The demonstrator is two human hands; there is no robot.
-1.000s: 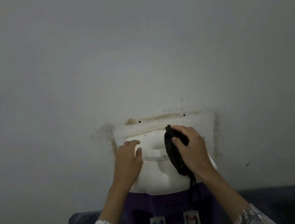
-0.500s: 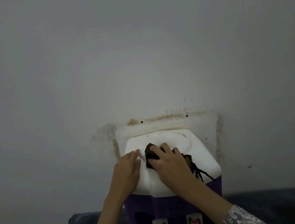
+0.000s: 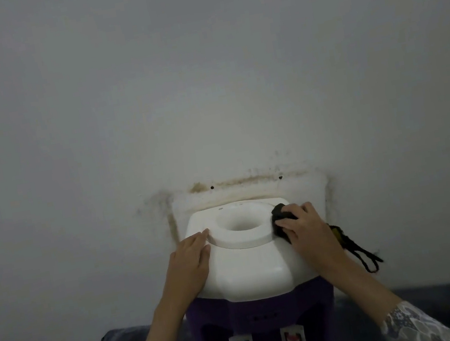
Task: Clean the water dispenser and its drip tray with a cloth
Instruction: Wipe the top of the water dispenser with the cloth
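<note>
Right hand [image 3: 306, 228] with cloth [image 3: 280, 216] shifted right, gripping it, left hand [image 3: 190, 261] flat on dispenser [image 3: 248, 264]

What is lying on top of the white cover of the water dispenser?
On the white cover: the left hand lies flat at the left, and the right hand presses a dark cloth beside the round opening. What lies inside the opening cannot be seen.
</note>
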